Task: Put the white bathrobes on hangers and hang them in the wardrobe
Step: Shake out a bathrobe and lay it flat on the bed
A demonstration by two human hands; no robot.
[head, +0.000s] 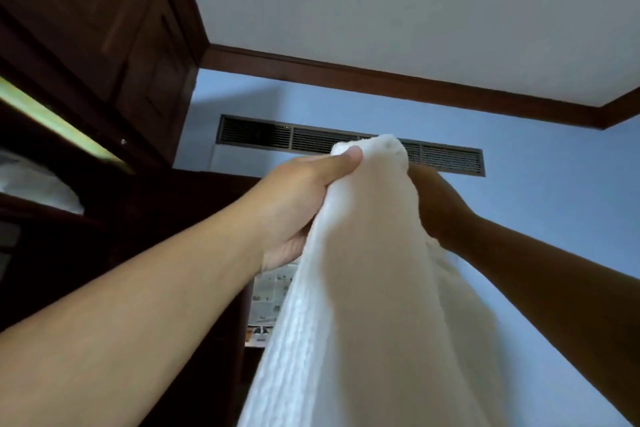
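Cam tilted up. Far left, upper to mid: dark wood wardrobe [104, 28], panelled doors up top. Below them a lit greenish strip [59, 121] runs diagonally, and under it a white soft bundle [38, 184] lies on a shelf, blurry, can't ID it.

Left forearm comes in from lower left toward centre. Left hand [298, 204] at frame centre grips the bunched top of the white bathrobe [374, 288]: thumb is pressed flat along the top of the bunch, palm against the cloth, other fingers wrapped out of sight behind it.

Bathrobe sits centre frame, held high in the air. Its top bunch overlaps the vent [277, 135] on the blue wall [536, 218], and the rest hangs down to the bottom edge; ribbed/waffle texture shows on its left side. Not on a hanger, not in the wardrobe.

Lower centre, just left of the robe: a pale printed sheet or picture [270, 295], partly covered by the cloth.

Right of centre: right hand [436, 208], in shadow, touches the robe's right side just below the bunch. Its fingers are hidden by the cloth, so can't tell the grip. Right forearm runs to the lower right.

Top: white ceiling [415, 10] w/ dark wood moulding [381, 80] along the wall.
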